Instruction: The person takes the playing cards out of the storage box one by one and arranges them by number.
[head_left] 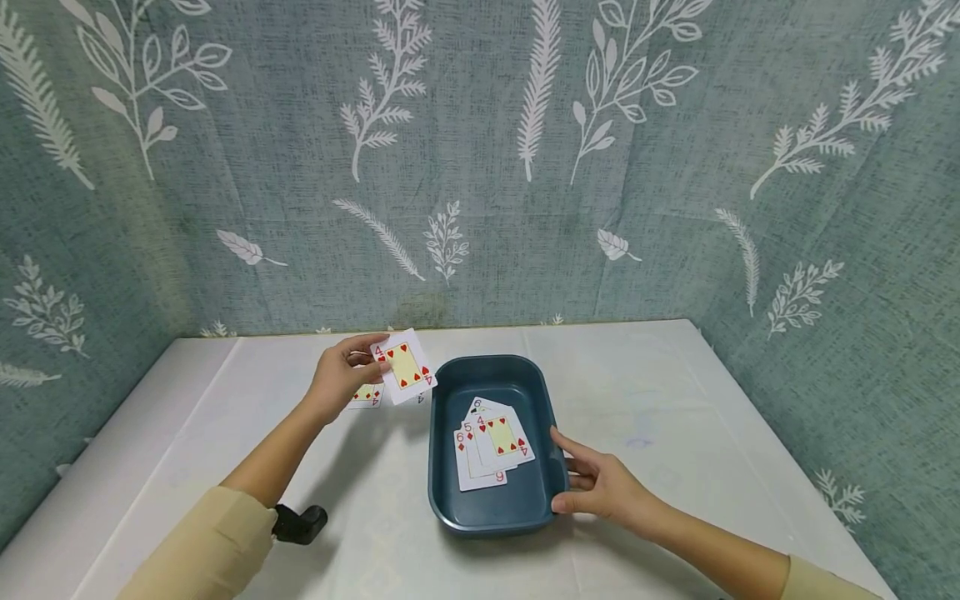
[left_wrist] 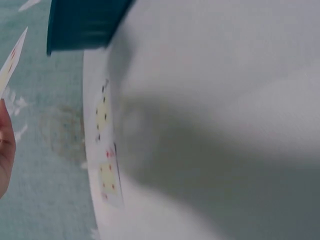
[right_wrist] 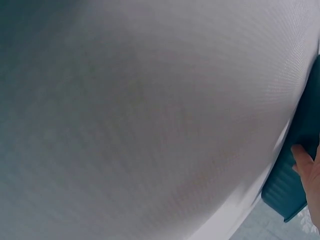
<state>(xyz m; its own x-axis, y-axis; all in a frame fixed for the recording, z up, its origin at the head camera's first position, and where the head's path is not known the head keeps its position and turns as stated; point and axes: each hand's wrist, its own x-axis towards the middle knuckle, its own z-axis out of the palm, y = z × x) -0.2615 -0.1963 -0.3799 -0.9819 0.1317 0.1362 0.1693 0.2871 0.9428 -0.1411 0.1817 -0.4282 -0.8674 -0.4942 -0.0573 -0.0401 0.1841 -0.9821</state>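
My left hand point(head_left: 341, 375) pinches a four of hearts card point(head_left: 408, 367) between thumb and fingers, raised just left of the tray's far end. In the left wrist view, part of this hand point(left_wrist: 6, 155) shows at the left edge. A dark teal tray point(head_left: 457, 504) holds several overlapping playing cards point(head_left: 491, 446), with a four of hearts on top. Gripping the tray's right side is my right hand point(head_left: 611, 492), its index finger and thumb at the rim. The right wrist view catches this hand point(right_wrist: 310, 180) against the tray's outer wall point(right_wrist: 287, 195).
Beyond the left hand, a four of diamonds card point(head_left: 365, 397) lies on the white table point(head_left: 637, 400), partly covered from view. Next to it is a black-suited card point(left_wrist: 102, 117). A leaf-patterned cloth point(head_left: 480, 125) stands behind and along both sides of the table.
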